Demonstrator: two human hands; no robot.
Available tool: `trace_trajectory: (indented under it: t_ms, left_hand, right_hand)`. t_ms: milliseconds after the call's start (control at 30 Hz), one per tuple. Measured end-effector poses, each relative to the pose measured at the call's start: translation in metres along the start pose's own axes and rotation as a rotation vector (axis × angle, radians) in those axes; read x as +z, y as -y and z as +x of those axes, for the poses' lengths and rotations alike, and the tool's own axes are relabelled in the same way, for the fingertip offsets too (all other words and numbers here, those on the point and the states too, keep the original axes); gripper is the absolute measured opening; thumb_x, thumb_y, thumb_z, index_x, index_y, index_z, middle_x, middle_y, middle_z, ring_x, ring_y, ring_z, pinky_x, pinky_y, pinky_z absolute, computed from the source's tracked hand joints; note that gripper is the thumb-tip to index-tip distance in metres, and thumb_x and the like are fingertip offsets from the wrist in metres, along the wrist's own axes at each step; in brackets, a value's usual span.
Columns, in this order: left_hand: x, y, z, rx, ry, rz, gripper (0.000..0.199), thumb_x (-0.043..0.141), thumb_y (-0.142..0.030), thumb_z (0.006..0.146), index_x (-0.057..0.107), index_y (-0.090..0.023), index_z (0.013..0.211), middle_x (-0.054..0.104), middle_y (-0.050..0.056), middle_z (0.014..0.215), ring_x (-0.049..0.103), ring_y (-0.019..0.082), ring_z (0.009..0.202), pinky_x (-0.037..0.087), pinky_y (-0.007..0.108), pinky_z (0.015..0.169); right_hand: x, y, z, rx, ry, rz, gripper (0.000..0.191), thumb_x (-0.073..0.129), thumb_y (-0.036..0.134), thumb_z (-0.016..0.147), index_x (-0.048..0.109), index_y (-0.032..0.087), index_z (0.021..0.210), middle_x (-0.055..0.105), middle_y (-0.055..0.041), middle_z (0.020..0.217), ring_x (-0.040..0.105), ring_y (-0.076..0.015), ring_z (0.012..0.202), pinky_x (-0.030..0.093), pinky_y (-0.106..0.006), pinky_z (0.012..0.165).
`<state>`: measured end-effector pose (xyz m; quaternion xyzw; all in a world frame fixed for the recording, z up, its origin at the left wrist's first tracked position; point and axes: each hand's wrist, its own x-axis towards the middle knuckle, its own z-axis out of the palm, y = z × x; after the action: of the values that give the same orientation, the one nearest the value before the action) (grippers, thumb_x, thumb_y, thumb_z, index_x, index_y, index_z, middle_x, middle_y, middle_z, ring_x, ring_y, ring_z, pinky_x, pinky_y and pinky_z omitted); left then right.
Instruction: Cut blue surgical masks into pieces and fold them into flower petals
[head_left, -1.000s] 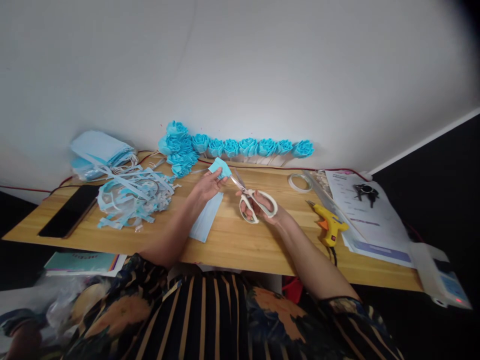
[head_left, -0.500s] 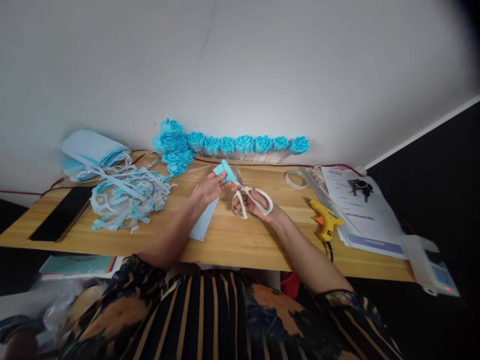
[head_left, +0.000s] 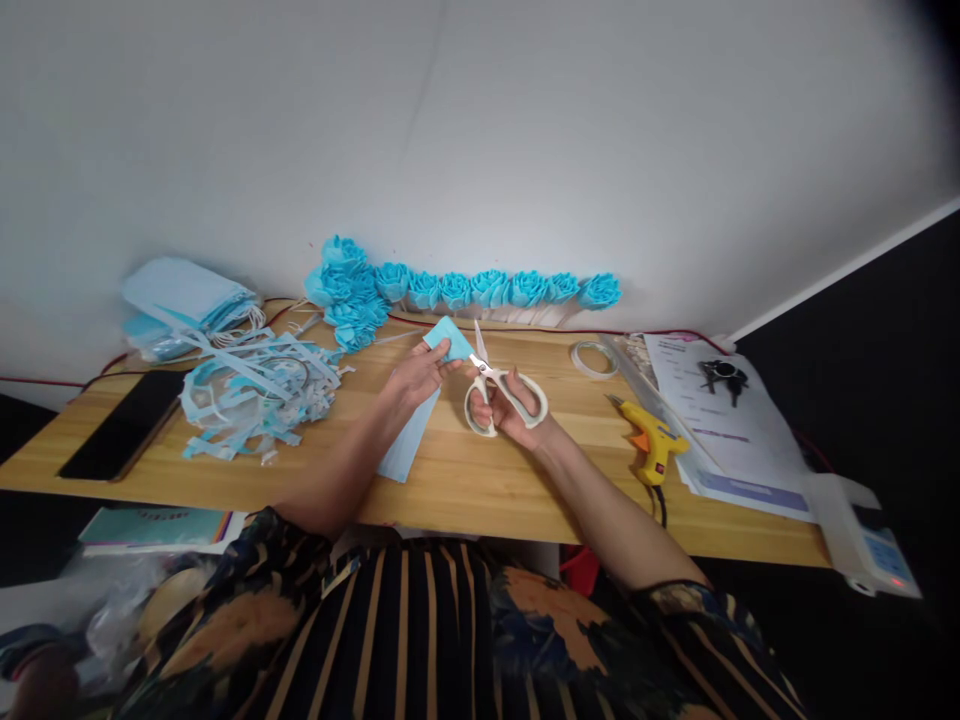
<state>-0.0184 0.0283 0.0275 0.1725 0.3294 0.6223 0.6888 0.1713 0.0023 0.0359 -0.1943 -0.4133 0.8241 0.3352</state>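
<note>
Between thumb and fingers, my left hand [head_left: 424,373] pinches a small bright-blue folded piece [head_left: 451,341] above the wooden table. My right hand [head_left: 510,408] has its fingers through the white handles of a pair of scissors [head_left: 484,366]. The blades are spread, with one against the right edge of the blue piece and the other pointing up beside it. Below my left wrist, a pale blue sheet [head_left: 409,440] lies flat on the table, partly covered by my arm.
Blue flowers [head_left: 490,288] line the wall. Blue strips [head_left: 262,390], a mask stack [head_left: 187,295] and a phone [head_left: 124,427] are left. Right are a tape roll [head_left: 593,360], a yellow glue gun [head_left: 654,440], papers [head_left: 720,425] and keys [head_left: 724,377].
The blue piece has turned from a curled shape to a flatter one in my left hand. The scissor blades have shifted slightly and tilted.
</note>
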Motion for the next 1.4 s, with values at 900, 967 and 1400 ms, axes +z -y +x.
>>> trace_trajectory:
  t_ms: [900, 967, 1400]
  left_hand:
    - [-0.0028, 0.0002, 0.0018, 0.022, 0.031, 0.016, 0.014, 0.074, -0.009, 0.082, 0.065, -0.013, 0.092, 0.074, -0.001, 0.077, 0.069, 0.008, 0.066, 0.058, 0.017, 0.068]
    - [-0.0018, -0.0003, 0.0009, 0.032, 0.031, 0.024, 0.012, 0.073, -0.008, 0.082, 0.066, -0.013, 0.090, 0.073, -0.001, 0.075, 0.069, 0.008, 0.065, 0.057, 0.016, 0.065]
    - [-0.0031, -0.0052, 0.0014, 0.099, 0.038, 0.073, 0.012, 0.077, -0.010, 0.079, 0.067, -0.012, 0.086, 0.073, -0.001, 0.074, 0.068, 0.007, 0.063, 0.057, 0.018, 0.068]
  right_hand:
    - [-0.0017, -0.0034, 0.0021, 0.040, -0.088, -0.047, 0.044, 0.064, 0.056, 0.084, 0.064, 0.016, 0.103, 0.052, 0.0056, 0.052, 0.039, -0.0084, 0.039, 0.037, -0.021, 0.036]
    - [-0.0007, -0.0034, 0.0015, 0.043, -0.079, -0.049, 0.043, 0.062, 0.055, 0.086, 0.065, 0.016, 0.104, 0.051, 0.0058, 0.051, 0.038, -0.0081, 0.038, 0.037, -0.021, 0.037]
    - [-0.0009, -0.0037, 0.0026, 0.062, -0.086, -0.044, 0.038, 0.063, 0.051, 0.088, 0.067, 0.015, 0.101, 0.046, 0.0070, 0.049, 0.033, -0.0063, 0.036, 0.036, -0.019, 0.035]
